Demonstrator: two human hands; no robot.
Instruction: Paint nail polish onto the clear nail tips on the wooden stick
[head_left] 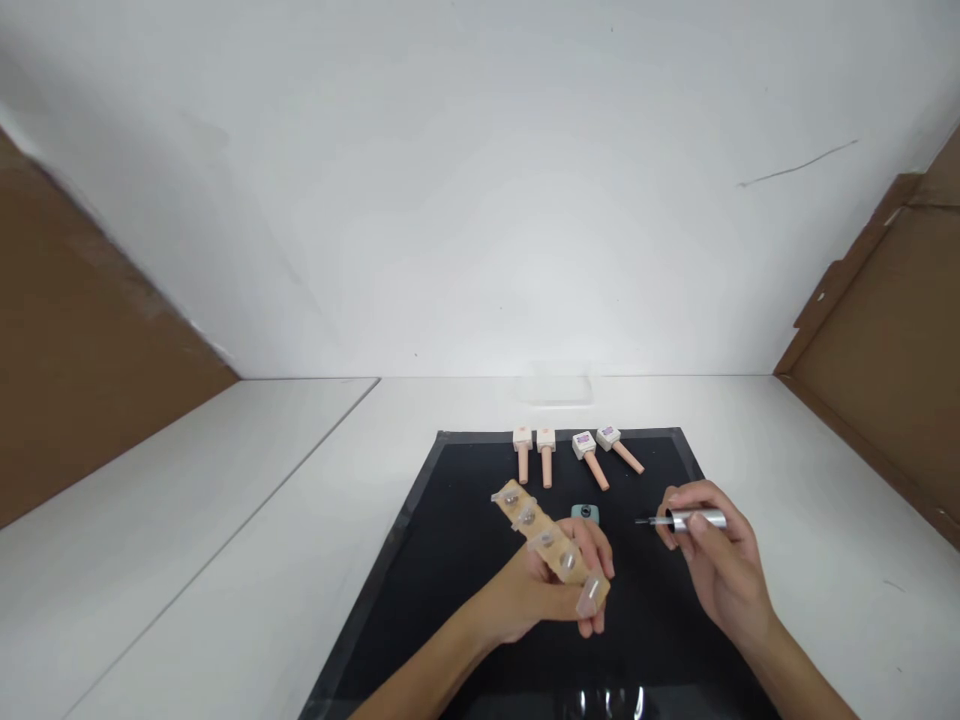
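Something clear is glinting at the near edge of a black mat. Four peach-capped bottles are lying beyond an uncapped teal bottle, contents indistinct. Overhead, the curled left hand is pinching a tan strip of translucent tips; the right hand is gripping a silver-handled brush.

L hand curled, gripping; R hand bent, pinching.

Bright, even light; glints low on black mat; detail soft.
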